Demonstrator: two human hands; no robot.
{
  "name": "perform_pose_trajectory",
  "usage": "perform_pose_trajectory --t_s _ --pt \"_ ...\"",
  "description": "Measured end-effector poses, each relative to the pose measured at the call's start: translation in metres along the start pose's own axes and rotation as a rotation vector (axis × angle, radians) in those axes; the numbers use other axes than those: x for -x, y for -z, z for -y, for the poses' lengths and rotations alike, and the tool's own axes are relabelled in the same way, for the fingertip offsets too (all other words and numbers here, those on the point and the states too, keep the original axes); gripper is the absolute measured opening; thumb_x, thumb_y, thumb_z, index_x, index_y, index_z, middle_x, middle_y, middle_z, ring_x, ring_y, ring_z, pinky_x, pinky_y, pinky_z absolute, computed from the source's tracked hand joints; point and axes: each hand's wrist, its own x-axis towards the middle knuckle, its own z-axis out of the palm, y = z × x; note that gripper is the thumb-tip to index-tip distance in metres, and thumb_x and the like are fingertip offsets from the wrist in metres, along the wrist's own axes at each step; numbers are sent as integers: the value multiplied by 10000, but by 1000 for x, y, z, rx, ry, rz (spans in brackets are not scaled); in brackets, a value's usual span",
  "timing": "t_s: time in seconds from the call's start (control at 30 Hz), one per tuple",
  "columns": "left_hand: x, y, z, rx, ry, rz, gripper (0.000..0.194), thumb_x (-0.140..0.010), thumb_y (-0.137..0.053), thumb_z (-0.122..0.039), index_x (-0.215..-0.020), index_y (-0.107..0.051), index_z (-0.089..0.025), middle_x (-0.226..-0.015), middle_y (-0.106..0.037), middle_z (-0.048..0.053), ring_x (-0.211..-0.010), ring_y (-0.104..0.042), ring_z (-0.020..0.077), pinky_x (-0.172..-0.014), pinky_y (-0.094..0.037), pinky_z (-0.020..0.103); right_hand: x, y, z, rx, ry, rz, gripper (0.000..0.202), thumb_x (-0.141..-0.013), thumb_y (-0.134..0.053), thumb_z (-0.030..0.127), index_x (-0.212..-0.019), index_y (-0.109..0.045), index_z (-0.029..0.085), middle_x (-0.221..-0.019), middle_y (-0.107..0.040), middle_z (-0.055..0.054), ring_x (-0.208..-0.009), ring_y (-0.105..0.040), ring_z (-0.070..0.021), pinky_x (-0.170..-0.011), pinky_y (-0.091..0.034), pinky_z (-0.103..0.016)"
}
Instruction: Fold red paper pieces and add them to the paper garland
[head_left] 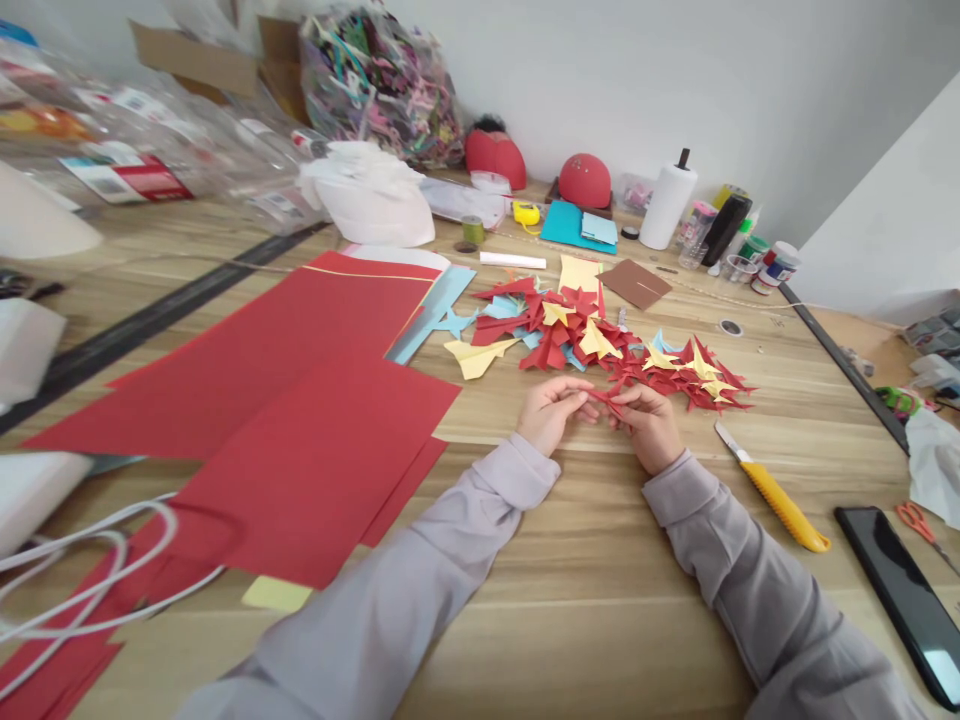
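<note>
Both hands, left hand point(551, 410) and right hand point(651, 425), pinch closed on a small red folded paper point(606, 400) (seemingly half-creased) above the worktop point(600, 560), near the paper-plane pile point(592, 335).

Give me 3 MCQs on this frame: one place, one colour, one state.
1. Where does the utility knife lie?
A. right of the right hand
B. on the red paper sheets
C. behind the paper towel roll

2. What colour is the small folded paper piece between the hands?
A. blue
B. red
C. yellow

3. How is that piece held?
A. by the left hand alone
B. lying free on the table
C. pinched by both hands

Answers: 1 A, its yellow handle lies on bare wood right of that hand; 2 B, it matches the red sheets; 3 C, fingers of both hands close on it.
</note>
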Motion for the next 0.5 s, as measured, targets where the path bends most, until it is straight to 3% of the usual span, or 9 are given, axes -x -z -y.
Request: perform_pose_trajectory --t_s 0.3,0.5 --pt "-1 1 -1 62 20 -13 217 -583 -658 -231 -746 -629 -91 -621 -658 51 -522 -616 149 -534 -509 287 1 -3 3 -9 1 3 82 -595 -684 155 -631 -620 190 -581 -650 15 -459 -541 -106 -453 -383 -234" --pt "0 -1 -3 66 31 -2 289 -619 -664 -316 -808 -596 -108 -564 -624 21 -526 -616 151 -528 -507 286 2 -5 4 -22 -6 -15 108 -581 -712 201 -622 -612 196 -581 -635 25 -461 -534 -105 -469 -406 -247"
